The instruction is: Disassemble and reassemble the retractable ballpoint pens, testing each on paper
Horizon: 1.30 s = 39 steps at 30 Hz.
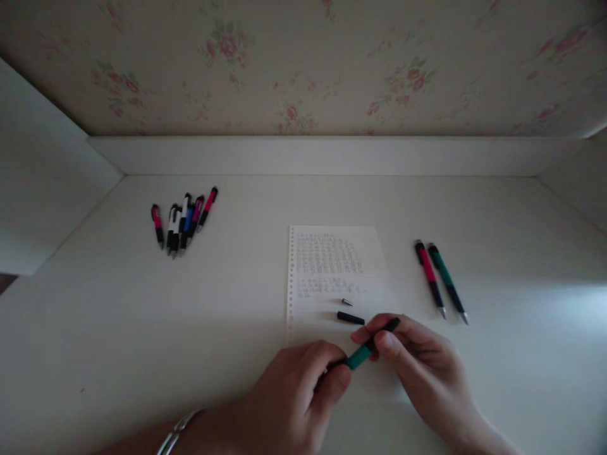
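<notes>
Between my hands is a green pen (360,356) with black ends, tilted up to the right. My left hand (308,385) is closed around its lower left end, which the fingers hide. At the upper right, my right hand (417,363) pinches the black part between thumb and fingers. Just beyond my hands, a small silver pen tip (347,302) and a black pen grip (351,318) lie loose on a sheet of handwritten notebook paper (327,249).
A pink pen (429,276) and another green pen (447,281) lie side by side to the right. Several pens (184,221) in white, blue, purple and pink are clustered at the far left. The white desk (190,309) ends at a raised back panel (308,156) below floral wallpaper.
</notes>
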Tool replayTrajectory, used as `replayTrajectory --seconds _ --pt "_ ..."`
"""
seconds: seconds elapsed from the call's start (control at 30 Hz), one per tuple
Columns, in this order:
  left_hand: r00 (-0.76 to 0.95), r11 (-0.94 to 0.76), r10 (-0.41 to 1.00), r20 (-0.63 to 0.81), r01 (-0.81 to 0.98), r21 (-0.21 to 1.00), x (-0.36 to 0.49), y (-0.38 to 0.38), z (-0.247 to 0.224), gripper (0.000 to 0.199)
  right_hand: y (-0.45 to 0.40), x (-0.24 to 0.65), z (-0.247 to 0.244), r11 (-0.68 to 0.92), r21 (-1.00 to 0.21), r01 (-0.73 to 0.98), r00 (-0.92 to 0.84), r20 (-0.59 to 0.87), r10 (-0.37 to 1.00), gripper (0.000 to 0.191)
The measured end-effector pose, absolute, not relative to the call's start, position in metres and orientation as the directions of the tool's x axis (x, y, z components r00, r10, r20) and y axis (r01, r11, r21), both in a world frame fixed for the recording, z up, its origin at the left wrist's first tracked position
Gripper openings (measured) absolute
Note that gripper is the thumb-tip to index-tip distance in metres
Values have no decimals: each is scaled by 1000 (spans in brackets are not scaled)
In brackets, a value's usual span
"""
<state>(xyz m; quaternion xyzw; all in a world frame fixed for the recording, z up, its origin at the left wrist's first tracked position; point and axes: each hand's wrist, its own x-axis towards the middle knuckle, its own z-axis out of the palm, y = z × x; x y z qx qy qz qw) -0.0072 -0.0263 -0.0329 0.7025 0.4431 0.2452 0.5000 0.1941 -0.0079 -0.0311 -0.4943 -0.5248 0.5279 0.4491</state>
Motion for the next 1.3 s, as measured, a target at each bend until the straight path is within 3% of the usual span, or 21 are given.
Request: replayTrajectory --seconds 0.2,0.4,0.5,0.7,0.83,1.17,1.3 --pt "474 -175 880 -1 328 928 -8 -25 -28 25 -8 193 -30 -51 -998 41 -109 -55 992 20" --pt "461 -49 878 -128 353 934 -9 -30 -35 19 -8 191 -28 -81 -996 -30 -132 -76 988 14" --pt "447 -99 891 -77 358 929 -9 -30 -36 14 -9 192 -29 -80 -997 -20 -154 -76 985 15" --pt "495 -207 869 16 334 920 -9 -26 -31 29 -9 193 -32 -49 -998 41 -138 -54 989 17" --pt "508 -229 861 41 313 922 -10 -28 -34 28 -10 194 -32 -57 -998 27 -138 -61 989 18" --pt "486 -158 874 9 267 951 -9 -29 -40 25 -10 195 -30 -68 -996 49 -155 -75 985 20" --pt "424 -16 901 -90 239 971 -10 -33 -44 26 -10 194 -29 -69 -997 40 -145 -75 987 19"
